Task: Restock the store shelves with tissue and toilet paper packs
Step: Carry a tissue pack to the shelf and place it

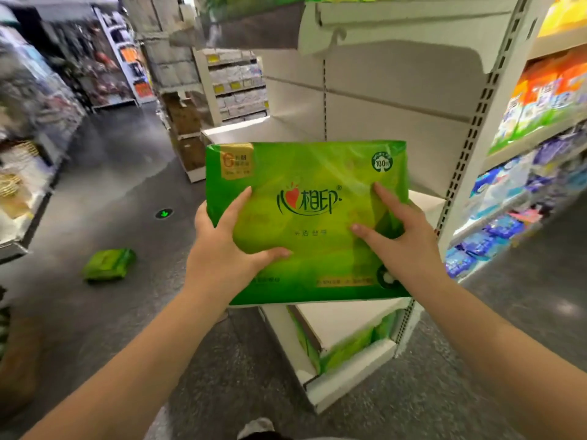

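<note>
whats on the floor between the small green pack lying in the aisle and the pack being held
Only bare grey floor in the head view, between the small green pack and the held green pack; the left hand grips that one.

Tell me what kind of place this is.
A retail store aisle, likely a supermarket. White metal shelving with slotted uprights stands ahead, packaged goods fill the shelves at right, and both hands, left and right, hold a green tissue pack for stocking.

Two hands (222, 246) held one green tissue pack (311, 217); one more pack (109, 265) lay on the floor (others shelved, uncountable).
</note>
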